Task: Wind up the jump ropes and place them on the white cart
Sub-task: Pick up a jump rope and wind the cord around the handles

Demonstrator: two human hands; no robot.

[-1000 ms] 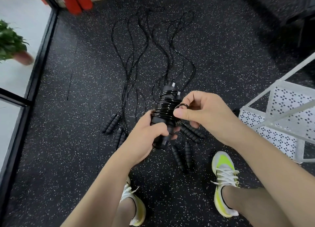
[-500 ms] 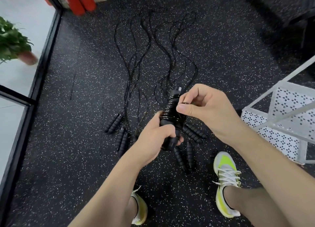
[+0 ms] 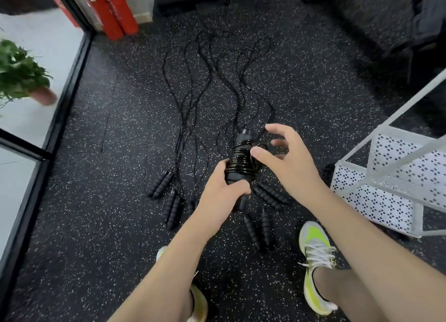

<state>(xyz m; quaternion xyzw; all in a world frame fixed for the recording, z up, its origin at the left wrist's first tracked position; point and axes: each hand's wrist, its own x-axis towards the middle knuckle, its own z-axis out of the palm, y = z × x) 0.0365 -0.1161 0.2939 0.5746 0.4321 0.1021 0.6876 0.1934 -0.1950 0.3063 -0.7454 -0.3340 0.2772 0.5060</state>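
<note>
One jump rope (image 3: 240,163) is up off the floor, its black cord wound in tight coils round its paired handles. The left hand (image 3: 223,188) grips the lower part of that bundle, fingers curled round the handles below the coils. The right hand (image 3: 287,157) sits just beside the upper coils with fingers spread and loosely bent, thumb tip at the cord; whether it pinches the small loop of cord there cannot be told.

On the speckled rubber floor (image 3: 96,201) lie four more pairs of ribbed black handles: two pairs (image 3: 166,193) left of the held bundle, two pairs (image 3: 264,210) below and right of it, partly hidden by the hands. One further handle end peeps out beside the left wrist. Their loose cords (image 3: 205,85) trail away in overlapping waves towards the far wall.

One white cart (image 3: 386,176) with perforated shelves stands at the right edge. Two yellow-and-white shoes (image 3: 315,254) are planted near the bottom edge. One potted plant (image 3: 21,77) sits beyond the glass at left, and red pads (image 3: 113,10) lean in the far left corner.
</note>
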